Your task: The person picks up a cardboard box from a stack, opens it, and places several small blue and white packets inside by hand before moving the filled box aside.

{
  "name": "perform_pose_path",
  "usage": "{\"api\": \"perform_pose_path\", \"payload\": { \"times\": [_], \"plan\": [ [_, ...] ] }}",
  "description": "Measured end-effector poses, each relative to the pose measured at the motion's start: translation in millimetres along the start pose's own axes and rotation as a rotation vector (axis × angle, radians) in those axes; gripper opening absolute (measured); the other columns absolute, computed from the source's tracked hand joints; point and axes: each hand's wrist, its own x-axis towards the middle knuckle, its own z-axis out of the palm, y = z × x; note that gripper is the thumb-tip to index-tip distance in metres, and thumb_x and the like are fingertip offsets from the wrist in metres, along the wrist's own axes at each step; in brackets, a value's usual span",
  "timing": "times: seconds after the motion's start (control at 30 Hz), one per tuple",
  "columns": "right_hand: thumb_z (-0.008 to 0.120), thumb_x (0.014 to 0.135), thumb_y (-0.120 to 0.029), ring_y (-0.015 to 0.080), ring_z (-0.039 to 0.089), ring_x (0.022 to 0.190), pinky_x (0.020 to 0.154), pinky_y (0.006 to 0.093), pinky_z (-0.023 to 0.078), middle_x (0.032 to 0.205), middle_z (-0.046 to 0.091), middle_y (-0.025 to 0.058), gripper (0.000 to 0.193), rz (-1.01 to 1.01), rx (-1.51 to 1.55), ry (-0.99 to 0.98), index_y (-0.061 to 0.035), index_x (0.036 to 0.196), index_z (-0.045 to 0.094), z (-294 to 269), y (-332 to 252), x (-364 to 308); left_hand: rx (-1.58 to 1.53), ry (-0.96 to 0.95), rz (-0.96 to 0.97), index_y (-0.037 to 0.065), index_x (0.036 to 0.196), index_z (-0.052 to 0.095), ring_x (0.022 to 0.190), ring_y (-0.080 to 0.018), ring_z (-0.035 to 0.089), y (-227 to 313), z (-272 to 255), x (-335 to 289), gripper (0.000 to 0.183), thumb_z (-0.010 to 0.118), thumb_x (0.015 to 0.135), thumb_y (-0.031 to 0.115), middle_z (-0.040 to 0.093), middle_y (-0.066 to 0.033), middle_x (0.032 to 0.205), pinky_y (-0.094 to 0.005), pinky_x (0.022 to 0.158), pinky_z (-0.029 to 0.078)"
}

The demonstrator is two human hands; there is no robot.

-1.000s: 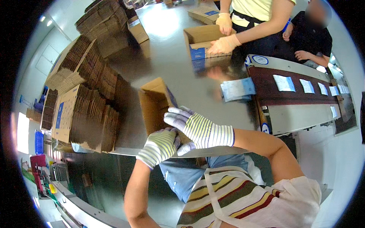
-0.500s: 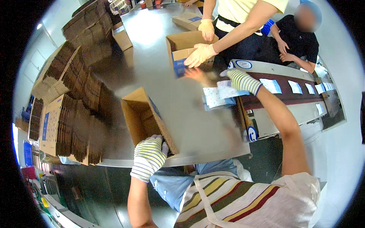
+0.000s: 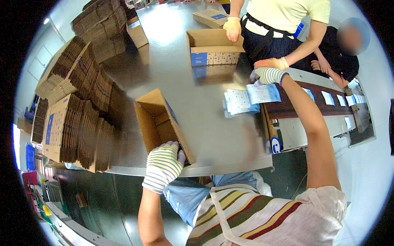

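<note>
Brown cardboard box (image 3: 156, 119) found standing on the metal desk (image 3: 213, 139), open side up, at the near edge and in front of the wearer. Left hand (image 3: 163, 166), in a striped glove, rests over the box's near end; its fingers lie close together, thumb apart on the right, and whether they pinch the wall cannot be told. Right hand (image 3: 269, 76), gloved alike, is extended to the upper edge of a white-and-blue packet (image 3: 264, 94); its fingers are bent, but a pinch cannot be confirmed. This packet overlaps a small pile of packets (image 3: 238, 102) on the desk, just beside the end of a dark red belt (image 3: 295, 110), which carries further packets in a row. Flattened cartons (image 3: 78, 139) stand in tall stacks at left. Across the desk, a co-worker in a pale yellow shirt (image 3: 283, 12) has one gloved hand (image 3: 232, 28) at the rim of a second open box (image 3: 213, 39), the other (image 3: 273, 63) just beside the wearer's right hand.
</note>
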Motion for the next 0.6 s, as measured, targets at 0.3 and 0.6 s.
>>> {"api": "perform_pose_path", "payload": {
  "times": [0.3,0.6],
  "plan": [
    [0.067,0.074,-0.041,0.0231,0.063,0.089,0.079,0.0318,0.049,0.101,0.062,0.0227,0.063,0.065,-0.329,-0.448,0.0053,0.114,0.054,67.9,-14.7,70.4,-0.024,-0.016,-0.031,-0.001,0.089,0.062,0.085,-0.0347,0.060,0.3,-1.0,0.7,0.027,0.052,0.080,0.023,0.063,-0.0188,0.089,-0.0441,0.077,0.048],
    [0.074,0.062,-0.045,0.0335,0.055,0.106,0.092,0.0436,0.043,0.111,0.057,0.0224,0.079,-0.238,-0.168,-0.002,0.0053,0.117,0.049,121.3,-193.6,-47.3,0.000,-0.040,-0.030,-0.003,0.098,0.063,0.091,-0.0352,0.062,3.2,-2.4,2.1,0.032,0.054,0.081,0.024,0.064,-0.0225,0.098,-0.0419,0.082,0.049]
  ]
}}
